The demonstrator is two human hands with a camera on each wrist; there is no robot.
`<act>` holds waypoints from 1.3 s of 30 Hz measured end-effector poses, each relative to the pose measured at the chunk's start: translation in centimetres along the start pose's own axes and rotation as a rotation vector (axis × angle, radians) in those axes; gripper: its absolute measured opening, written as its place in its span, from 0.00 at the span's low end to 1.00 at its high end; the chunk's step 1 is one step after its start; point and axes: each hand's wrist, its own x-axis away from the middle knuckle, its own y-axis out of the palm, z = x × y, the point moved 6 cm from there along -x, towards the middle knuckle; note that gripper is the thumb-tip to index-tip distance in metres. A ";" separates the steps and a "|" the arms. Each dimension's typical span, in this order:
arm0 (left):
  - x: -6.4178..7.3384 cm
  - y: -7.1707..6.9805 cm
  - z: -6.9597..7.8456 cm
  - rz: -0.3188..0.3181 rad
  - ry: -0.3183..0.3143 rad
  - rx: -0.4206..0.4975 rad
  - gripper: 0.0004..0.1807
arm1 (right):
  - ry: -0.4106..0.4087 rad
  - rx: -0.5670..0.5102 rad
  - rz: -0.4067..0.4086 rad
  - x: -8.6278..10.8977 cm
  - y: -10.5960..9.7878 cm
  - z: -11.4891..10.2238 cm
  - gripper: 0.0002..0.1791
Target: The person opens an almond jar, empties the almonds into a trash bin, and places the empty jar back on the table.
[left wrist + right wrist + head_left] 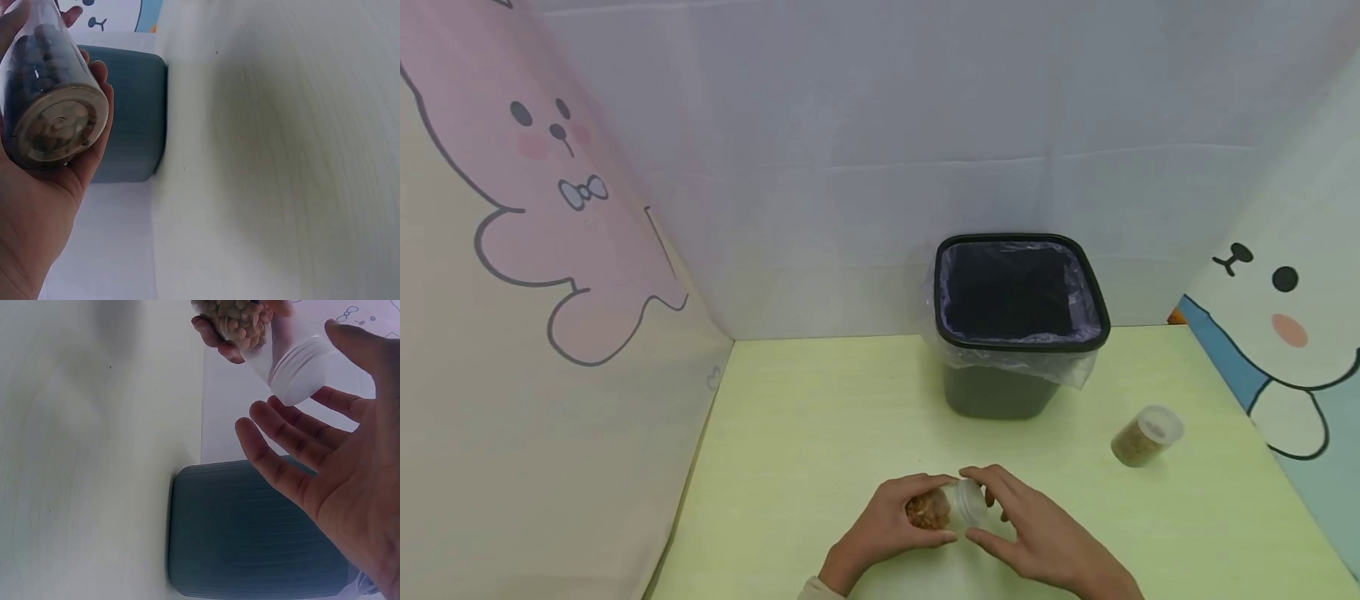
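Observation:
My left hand (pixel 887 523) grips a clear plastic jar (pixel 929 510), tipped on its side above the table. Brown pieces that look like nuts or beans lie toward its base, which faces the camera in the left wrist view. A translucent white screw lid (pixel 301 374) sits on the jar's other end. Around that lid my right hand (pixel 1037 533) is spread, thumb on one side and fingers on the other. In the right wrist view a gap shows between its fingertips (pixel 247 428) and the lid.
A dark bin (pixel 1000 393) lined with a clear plastic bag stands behind the hands, near the back wall. At the right, a second lidded jar (pixel 1138 443) with brown contents stands on the pale yellow-green table (pixel 805 417). Printed cloth walls (pixel 820 208) surround the table.

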 end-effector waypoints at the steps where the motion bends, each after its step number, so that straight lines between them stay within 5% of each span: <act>1: 0.0 0.1 0.0 -0.004 0.001 -0.002 0.32 | 0.010 -0.004 -0.004 0.0 0.0 0.1 0.29; 12: -0.2 0.4 -0.1 -0.023 -0.044 -0.044 0.30 | -0.041 -0.077 -0.036 -0.1 0.3 0.2 0.24; 23: -0.5 0.4 -0.1 -0.024 -0.020 -0.131 0.31 | -0.194 0.003 0.046 -0.2 0.0 -0.6 0.35; 35: -0.8 0.3 0.3 -0.036 -0.001 -0.150 0.32 | -0.227 0.177 0.085 0.0 0.0 -0.8 0.36; 39: -0.7 0.4 0.3 -0.035 -0.015 -0.151 0.32 | -0.158 0.192 0.075 0.2 -0.2 -0.4 0.42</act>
